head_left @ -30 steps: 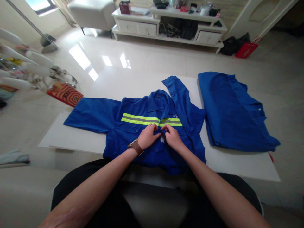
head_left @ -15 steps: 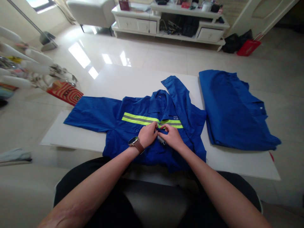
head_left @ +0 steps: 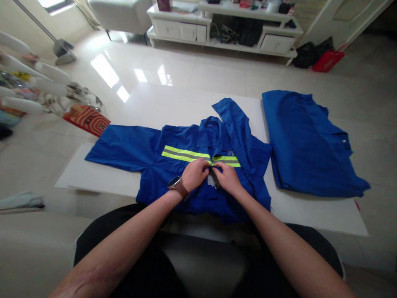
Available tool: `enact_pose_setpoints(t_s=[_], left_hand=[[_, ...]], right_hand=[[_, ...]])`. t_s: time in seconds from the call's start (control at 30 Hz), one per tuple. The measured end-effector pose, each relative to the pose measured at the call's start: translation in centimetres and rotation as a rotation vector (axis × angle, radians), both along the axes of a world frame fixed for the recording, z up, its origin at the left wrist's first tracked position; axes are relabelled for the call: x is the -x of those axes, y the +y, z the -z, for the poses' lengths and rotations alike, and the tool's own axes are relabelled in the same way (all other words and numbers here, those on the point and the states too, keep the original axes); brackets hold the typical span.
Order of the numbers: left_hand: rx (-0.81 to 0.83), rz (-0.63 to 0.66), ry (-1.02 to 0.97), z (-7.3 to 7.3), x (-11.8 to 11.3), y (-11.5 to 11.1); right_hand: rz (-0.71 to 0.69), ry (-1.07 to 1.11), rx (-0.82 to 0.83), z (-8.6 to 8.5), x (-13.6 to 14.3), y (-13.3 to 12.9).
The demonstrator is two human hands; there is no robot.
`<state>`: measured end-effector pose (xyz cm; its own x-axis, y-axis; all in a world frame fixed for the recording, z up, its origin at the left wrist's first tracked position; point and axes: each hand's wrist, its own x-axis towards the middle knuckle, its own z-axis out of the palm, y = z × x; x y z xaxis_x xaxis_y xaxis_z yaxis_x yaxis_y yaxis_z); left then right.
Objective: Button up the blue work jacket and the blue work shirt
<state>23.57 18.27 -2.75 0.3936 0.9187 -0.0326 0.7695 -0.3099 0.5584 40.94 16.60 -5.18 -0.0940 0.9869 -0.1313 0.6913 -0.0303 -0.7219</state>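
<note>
A blue work jacket (head_left: pixel 182 136) with yellow-and-grey reflective stripes lies front up across the white table, collar away from me. My left hand (head_left: pixel 195 174), with a watch on its wrist, pinches the jacket's front edge just below the stripe. Close beside it, my right hand (head_left: pixel 228 177) pinches the opposite side of the front opening. The fingertips nearly meet, and they hide whatever small fastening may lie between them. A small greyish tag (head_left: pixel 212 179) shows under the hands. One sleeve stretches out to the left; the other is folded up beside the collar.
Folded blue garments (head_left: pixel 305 145) lie at the table's right end. The white table (head_left: pixel 102 180) stands before my knees. To the left are a red patterned paper bag (head_left: pixel 88 120) and a rack with white arms (head_left: pixel 37 78). A white TV cabinet (head_left: pixel 226 31) stands beyond the floor.
My fingers have shifted slightly on the jacket's front edge, and more of the greyish tag shows below them. The whole view has moved a little; the garments lie as before.
</note>
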Motion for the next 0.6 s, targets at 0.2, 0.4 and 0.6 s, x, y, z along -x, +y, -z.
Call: enact_pose_setpoints(t_s=[0.2, 0.4, 0.6], left_hand=[[0.003, 0.016, 0.002, -0.1, -0.1, 0.1], [0.042, 0.025, 0.044, -0.5, 0.3, -0.1], [0.016, -0.073, 0.155, -1.4, 0.8, -0.1]], right_hand=[[0.066, -0.125, 0.016, -0.7, 0.3, -0.2], [0.135, -0.141, -0.011, -1.0, -0.3, 0.4], [-0.020, 0.014, -0.069, -1.7, -0.5, 0.4]])
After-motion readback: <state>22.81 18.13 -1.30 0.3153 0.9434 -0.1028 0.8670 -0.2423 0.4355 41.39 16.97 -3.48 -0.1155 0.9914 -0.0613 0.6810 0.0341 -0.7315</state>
